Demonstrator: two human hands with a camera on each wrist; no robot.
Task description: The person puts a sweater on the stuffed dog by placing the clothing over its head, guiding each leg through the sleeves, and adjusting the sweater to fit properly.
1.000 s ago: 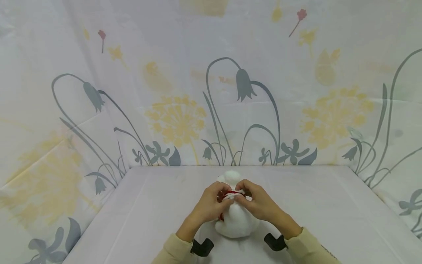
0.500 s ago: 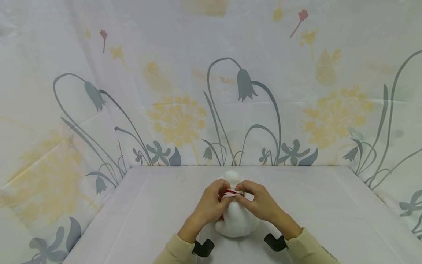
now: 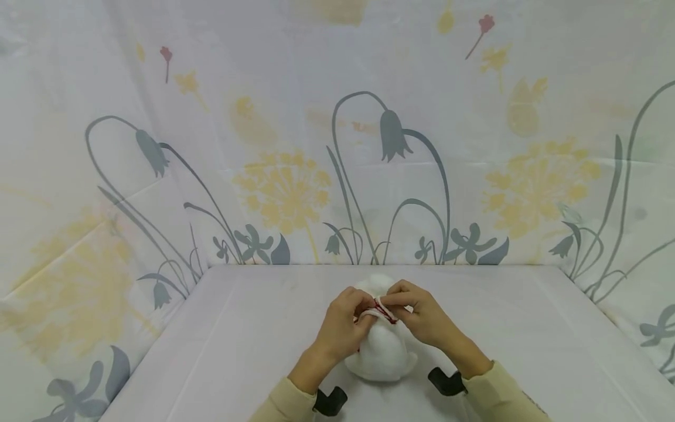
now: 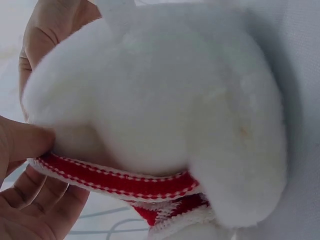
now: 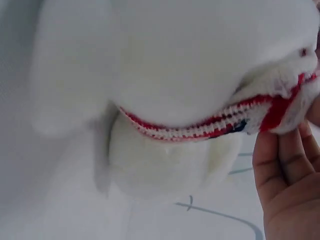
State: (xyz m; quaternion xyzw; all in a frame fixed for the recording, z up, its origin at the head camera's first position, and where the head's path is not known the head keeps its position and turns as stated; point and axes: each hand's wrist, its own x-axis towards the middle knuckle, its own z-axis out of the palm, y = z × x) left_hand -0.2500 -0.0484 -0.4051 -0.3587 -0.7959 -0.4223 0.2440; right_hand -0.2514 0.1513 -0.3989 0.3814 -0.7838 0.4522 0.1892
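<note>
A white fluffy plush toy (image 3: 385,349) rests on the table between my hands, its rounded far end pointing away from me. Around its narrow middle runs a red-and-white knitted scarf (image 4: 125,184) with a small navy patch. My left hand (image 3: 345,322) pinches one part of the scarf between thumb and fingers. From the other side, my right hand (image 3: 422,313) pinches the scarf close to the left fingertips. In the right wrist view, fingers (image 5: 270,162) press under the scarf's red and white folds, and the thumb is mostly hidden.
A white-covered table (image 3: 253,328) spreads around the toy. Behind it hangs a flower-printed sheet (image 3: 295,70). Dark camera mounts (image 3: 447,382) stick out from both wrists, low over the table near the toy's base.
My right hand has shifted slightly right, and the scarf between the hands now slants where it lay nearly level. The toy has turned a little; the left hand keeps its hold.
</note>
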